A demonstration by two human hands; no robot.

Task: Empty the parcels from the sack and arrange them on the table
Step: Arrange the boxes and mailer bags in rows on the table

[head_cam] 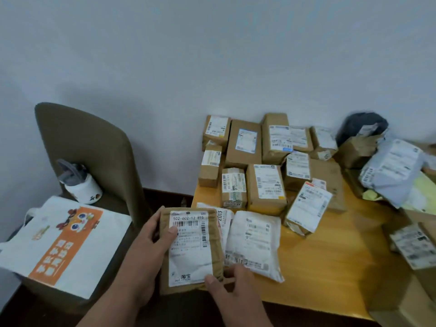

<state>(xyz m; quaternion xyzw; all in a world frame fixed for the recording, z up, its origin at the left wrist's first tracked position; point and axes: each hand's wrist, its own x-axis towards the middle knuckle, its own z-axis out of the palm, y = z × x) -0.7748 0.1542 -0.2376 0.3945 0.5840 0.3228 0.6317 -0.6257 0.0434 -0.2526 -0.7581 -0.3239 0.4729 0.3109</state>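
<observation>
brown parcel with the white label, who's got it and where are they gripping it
Both hands hold the brown parcel: left hand on its left edge, right hand at its bottom right corner.

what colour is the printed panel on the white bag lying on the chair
Orange, with a cartoon figure and white lettering, on the white bag; the head view shows it clearly.

The parcel (191,249) I hold is tan-brown with a white label printed in black barcodes and digits. At two o'clock from it, the white poly mailer (254,241) carries a grey-printed label. The table (330,256) is warm yellow-orange wood. The boxes (266,185) at twelve o'clock are brown cardboard with white labels. At nine o'clock, the sack (70,241) is white with an orange panel and a cartoon figure. The chair (99,147) is olive-brown; the wall (212,55) pale grey.
</observation>
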